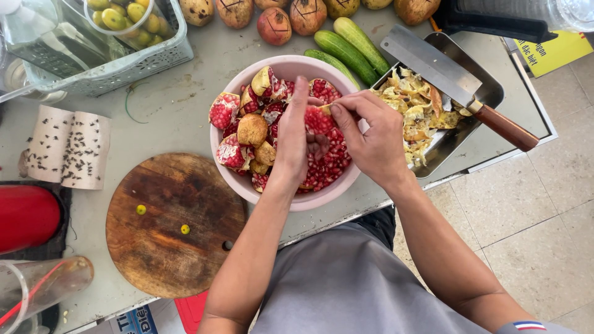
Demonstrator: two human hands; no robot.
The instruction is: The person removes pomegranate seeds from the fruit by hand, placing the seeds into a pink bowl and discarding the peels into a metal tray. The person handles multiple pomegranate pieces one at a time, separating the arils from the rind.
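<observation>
I hold a broken red pomegranate piece (319, 119) over the pale pink round bowl (291, 201); my left hand (296, 139) cups it while my right hand (371, 133) pinches its top edge. Loose red seeds (331, 164) already fill the bowl's right half, and several unstripped chunks (238, 133) wait at its left. Yellow peel scraps (414, 117) pile in the steel tray (489, 93) to the right, with whole pomegranates (274, 26) far on the counter (179, 105).
</observation>
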